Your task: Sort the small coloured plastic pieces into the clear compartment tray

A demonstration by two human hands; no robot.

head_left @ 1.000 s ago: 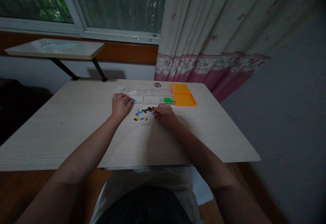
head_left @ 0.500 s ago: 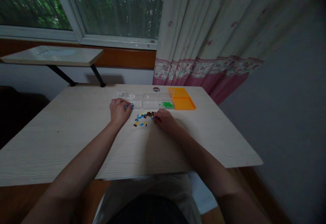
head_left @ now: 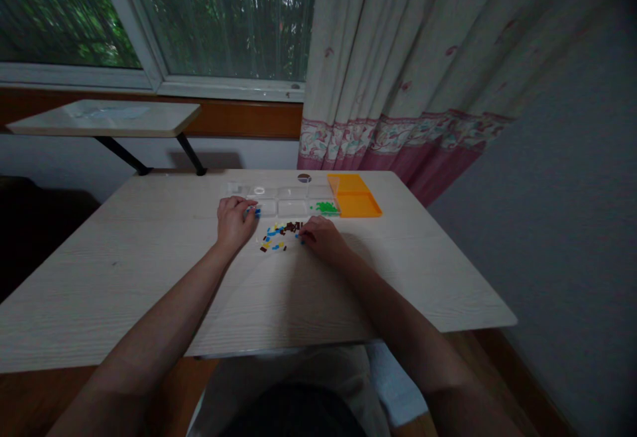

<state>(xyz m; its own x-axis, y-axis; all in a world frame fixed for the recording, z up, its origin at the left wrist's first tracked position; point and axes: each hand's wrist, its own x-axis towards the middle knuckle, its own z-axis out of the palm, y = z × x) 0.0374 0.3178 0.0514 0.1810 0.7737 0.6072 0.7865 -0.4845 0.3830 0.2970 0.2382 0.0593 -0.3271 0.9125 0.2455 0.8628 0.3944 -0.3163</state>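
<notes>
A small pile of tiny blue, yellow and brown pieces (head_left: 279,235) lies on the pale wooden table (head_left: 149,258) between my hands. My left hand (head_left: 233,219) rests curled to the left of the pile, with blue pieces showing at its fingertips. My right hand (head_left: 322,238) lies curled at the right edge of the pile, its fingertips pinched on a small blue piece. Just beyond the pile stands a clear compartment box (head_left: 283,199). Green pieces (head_left: 326,207) fill its right cell.
The box's orange lid (head_left: 353,202) lies open to the right. A small dark round thing (head_left: 304,178) sits behind the box. A second tabletop on dark legs (head_left: 107,117) stands under the window. A curtain (head_left: 398,72) hangs at the back right.
Both hands stay at the pile, their fingers shifting only slightly. The view has tipped a little, so the table sits lower in the picture.
</notes>
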